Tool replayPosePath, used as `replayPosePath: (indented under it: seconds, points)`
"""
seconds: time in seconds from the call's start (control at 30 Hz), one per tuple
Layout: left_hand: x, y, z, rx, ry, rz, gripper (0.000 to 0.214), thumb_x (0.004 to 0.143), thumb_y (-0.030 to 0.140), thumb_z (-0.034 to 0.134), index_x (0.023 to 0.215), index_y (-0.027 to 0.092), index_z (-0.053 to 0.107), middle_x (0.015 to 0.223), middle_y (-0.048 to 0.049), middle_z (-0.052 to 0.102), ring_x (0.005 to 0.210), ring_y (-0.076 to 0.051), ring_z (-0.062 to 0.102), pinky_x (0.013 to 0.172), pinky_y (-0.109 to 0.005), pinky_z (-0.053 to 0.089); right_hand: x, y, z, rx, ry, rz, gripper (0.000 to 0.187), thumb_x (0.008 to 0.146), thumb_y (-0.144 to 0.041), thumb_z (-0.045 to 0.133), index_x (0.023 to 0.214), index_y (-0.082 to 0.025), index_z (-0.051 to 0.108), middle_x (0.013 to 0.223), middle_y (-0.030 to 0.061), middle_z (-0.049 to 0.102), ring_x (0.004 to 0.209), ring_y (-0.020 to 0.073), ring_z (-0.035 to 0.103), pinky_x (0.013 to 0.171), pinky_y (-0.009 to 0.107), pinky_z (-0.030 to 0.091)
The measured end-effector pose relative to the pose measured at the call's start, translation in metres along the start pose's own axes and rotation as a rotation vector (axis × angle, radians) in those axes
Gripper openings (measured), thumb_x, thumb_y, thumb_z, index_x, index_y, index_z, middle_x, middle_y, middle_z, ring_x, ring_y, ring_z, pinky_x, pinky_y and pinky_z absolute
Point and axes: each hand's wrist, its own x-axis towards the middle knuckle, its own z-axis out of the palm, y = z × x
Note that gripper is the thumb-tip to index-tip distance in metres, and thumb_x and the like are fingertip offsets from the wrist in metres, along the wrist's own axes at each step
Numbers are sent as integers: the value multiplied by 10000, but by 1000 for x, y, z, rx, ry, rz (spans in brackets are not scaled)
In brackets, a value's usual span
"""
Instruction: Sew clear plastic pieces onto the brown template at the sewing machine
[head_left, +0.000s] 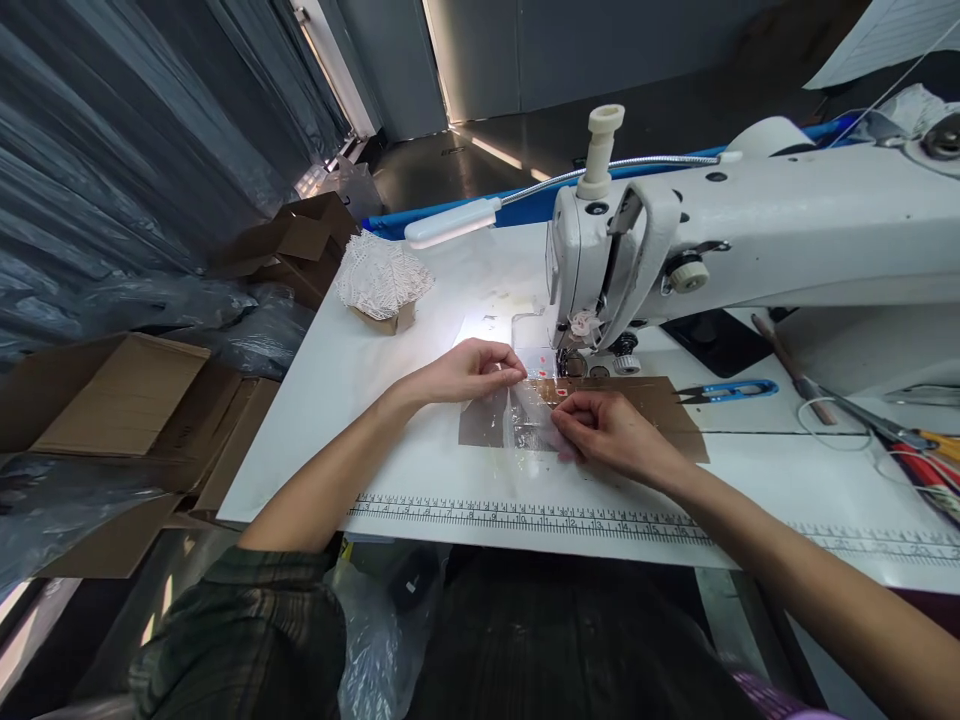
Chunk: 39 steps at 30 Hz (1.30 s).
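Note:
Thin, see-through white fabric (534, 408) stretches between my two hands in front of the sewing machine (592, 250). My left hand (480, 370) pinches its upper left part, close to the presser foot area. Lower and to the right, my right hand (600, 425) has thumb and forefinger closed on the fabric's right side. Under the fabric lies a brown sheet (652, 405) flat on the machine bed. Small red marks show near the needle area. The needle itself is hard to make out.
Blue thread snips (731, 391) lie right of the brown sheet. White lace pieces (382, 275) are stacked at the table's back left. A lamp (454, 222) reaches over the table. A printed ruler (525, 516) runs along the front edge. Cardboard boxes (124, 400) stand left.

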Motion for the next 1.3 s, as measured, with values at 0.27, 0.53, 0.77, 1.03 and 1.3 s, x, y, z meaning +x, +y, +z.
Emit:
replayPosePath:
  seconds: [0.27, 0.53, 0.77, 1.03, 1.3]
  points:
    - [74, -10, -5, 665, 44, 211, 210, 848, 298, 658, 1014, 177, 699, 971, -47, 692, 864, -192, 632, 759, -282, 487, 7, 5, 6, -797, 351, -200, 271, 950, -327, 439, 1097, -213, 636, 1052, 114, 673, 833, 229, 625, 525, 287, 311]
    - [12, -19, 21, 846, 288, 627, 227, 933, 365, 554, 870, 166, 644, 923, -55, 653, 747, -147, 583, 678, -295, 481, 8, 18, 2, -782, 327, -236, 378, 954, -256, 368, 1230, -226, 624, 1079, 113, 649, 893, 245, 618, 603, 316, 424]
    - [-6, -27, 52, 898, 206, 737, 169, 951, 175, 497, 850, 157, 631, 879, -54, 684, 749, -145, 604, 669, -276, 492, 8, 19, -7, -749, 299, -284, 396, 929, -211, 396, 1237, -209, 644, 1027, 115, 653, 823, 231, 620, 710, 353, 488]
    - [2, -30, 55, 769, 267, 734, 152, 944, 236, 529, 916, 188, 670, 936, -61, 686, 804, -152, 606, 728, -313, 498, 13, 21, -20, -677, 226, -369, 384, 903, -195, 428, 1194, -208, 677, 1009, 114, 669, 832, 228, 630, 750, 354, 505]
    - [2, -31, 56, 756, 255, 638, 180, 943, 214, 499, 880, 201, 667, 1013, -46, 707, 809, -150, 598, 735, -328, 457, 10, 35, -36, -571, 203, -404, 372, 919, -252, 462, 1231, -255, 664, 1052, 86, 682, 828, 203, 637, 743, 338, 502]
